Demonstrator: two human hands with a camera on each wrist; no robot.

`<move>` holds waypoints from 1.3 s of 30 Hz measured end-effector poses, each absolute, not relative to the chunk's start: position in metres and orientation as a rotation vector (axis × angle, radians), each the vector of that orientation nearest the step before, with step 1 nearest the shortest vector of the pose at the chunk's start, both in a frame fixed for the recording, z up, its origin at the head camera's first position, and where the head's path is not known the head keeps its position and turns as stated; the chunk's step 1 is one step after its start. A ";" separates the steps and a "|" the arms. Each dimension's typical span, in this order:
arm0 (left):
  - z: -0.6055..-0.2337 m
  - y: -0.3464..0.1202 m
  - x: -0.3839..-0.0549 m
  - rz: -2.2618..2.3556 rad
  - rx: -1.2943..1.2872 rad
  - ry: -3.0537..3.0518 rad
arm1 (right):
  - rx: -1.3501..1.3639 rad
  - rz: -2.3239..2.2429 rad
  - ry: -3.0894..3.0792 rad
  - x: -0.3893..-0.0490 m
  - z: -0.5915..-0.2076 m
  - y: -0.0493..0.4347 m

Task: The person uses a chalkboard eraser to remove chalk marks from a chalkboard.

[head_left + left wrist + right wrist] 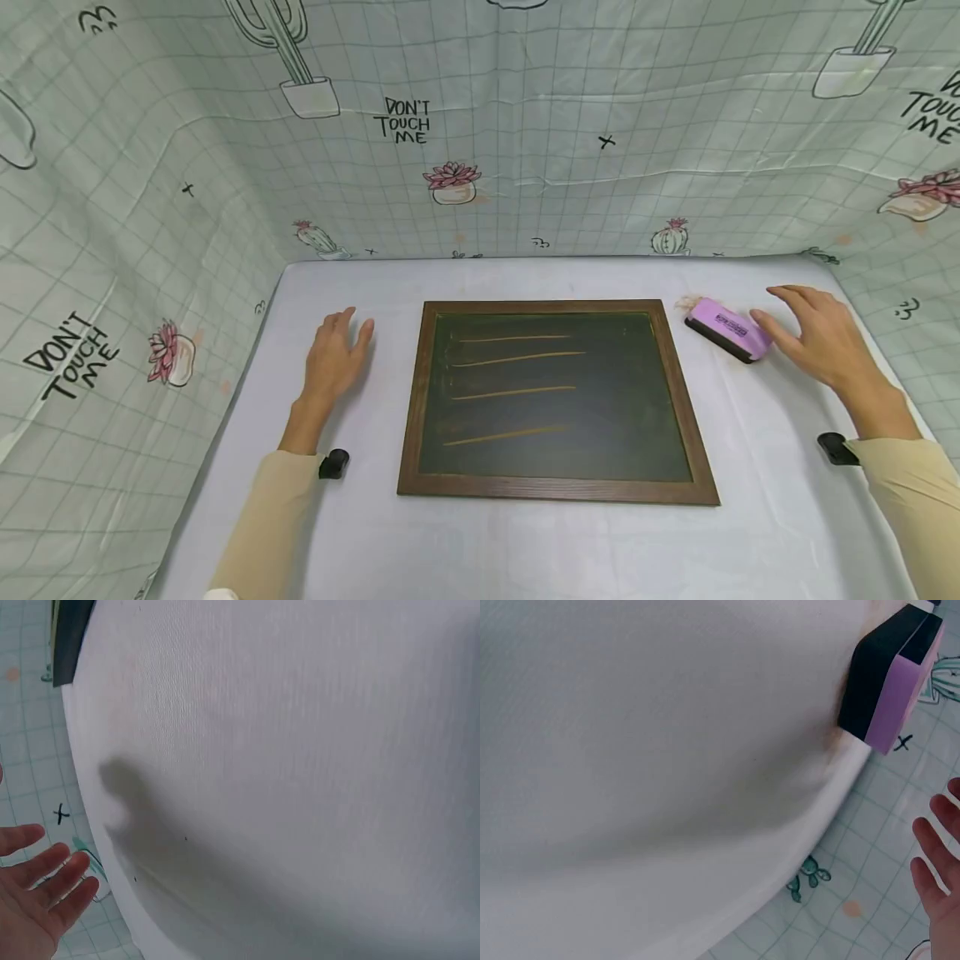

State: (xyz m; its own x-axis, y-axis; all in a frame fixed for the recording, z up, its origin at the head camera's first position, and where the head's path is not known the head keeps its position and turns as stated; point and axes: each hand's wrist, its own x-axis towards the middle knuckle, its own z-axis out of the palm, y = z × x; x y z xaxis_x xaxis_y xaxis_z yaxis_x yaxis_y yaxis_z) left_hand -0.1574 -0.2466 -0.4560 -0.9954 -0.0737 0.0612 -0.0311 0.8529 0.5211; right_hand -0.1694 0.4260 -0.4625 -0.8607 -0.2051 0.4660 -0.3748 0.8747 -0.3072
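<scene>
A purple chalkboard eraser (727, 327) with a black felt base lies on the white table, right of a wood-framed chalkboard (558, 492). Several yellowish chalk lines (517, 359) run across the board's left half. Close to the eraser's right end is my right hand (825, 337), raised with loosely bent fingers and holding nothing. The right wrist view shows the same eraser (889, 686) apart from the fingers (934, 847). My left hand (335, 358) hovers left of the board, fingers relaxed, and it too holds nothing; its fingers (56, 870) appear spread in the left wrist view.
Yellowish chalk dust (688, 302) marks the table by the eraser's far end. A grid-patterned cloth (525, 200) with printed cacti hangs behind the table and along both sides. Black wrist devices (333, 464) sit at both sleeve cuffs.
</scene>
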 end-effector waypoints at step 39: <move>-0.468 -0.188 -0.138 -1.173 -0.011 -2.870 | 0.377 0.710 -2.921 -0.183 -0.467 0.395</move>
State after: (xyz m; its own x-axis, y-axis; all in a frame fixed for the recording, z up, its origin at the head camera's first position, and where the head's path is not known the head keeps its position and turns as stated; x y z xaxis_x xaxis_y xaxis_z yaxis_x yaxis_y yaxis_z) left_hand -0.1379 -0.1884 -0.4677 -0.9991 -0.0090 0.0410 0.0222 0.7136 0.7002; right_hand -0.1827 0.3952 -0.4671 -0.9628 -0.2131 0.1660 -0.2655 0.8597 -0.4365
